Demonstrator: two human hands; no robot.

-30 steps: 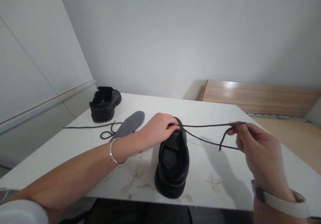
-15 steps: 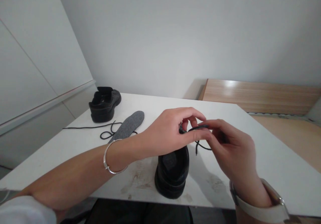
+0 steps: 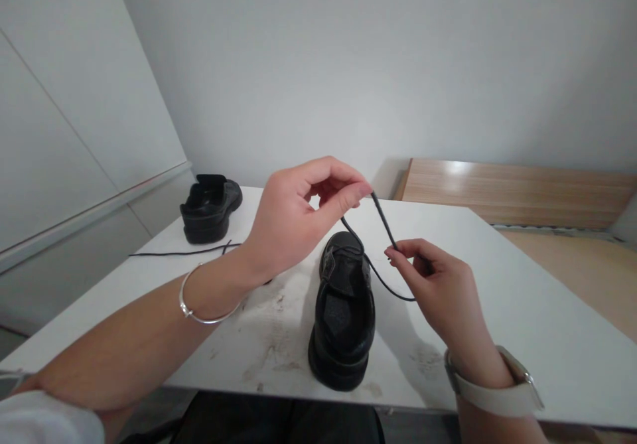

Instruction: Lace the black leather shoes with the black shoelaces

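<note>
A black shoelace stretches between my two hands above a black shoe. My left hand pinches the lace between thumb and fingers, high over the toe of the shoe. Lower and to the right, my right hand grips the same lace near its fingertips. A loop of lace hangs from my left hand, passes by the shoe's front and curves behind my right hand. The shoe stands on the table, heel toward me, its opening showing a dark inside.
On the white table, a second black shoe stands at the far left. Another lace lies in front of it, partly behind my left arm. Dirt smudges mark the near tabletop. A wooden board stands behind, at right.
My left hand has risen and moved left, drawing a length of lace out from my right hand. The shoe's front shows now, while the grey insole is hidden behind my left arm.
</note>
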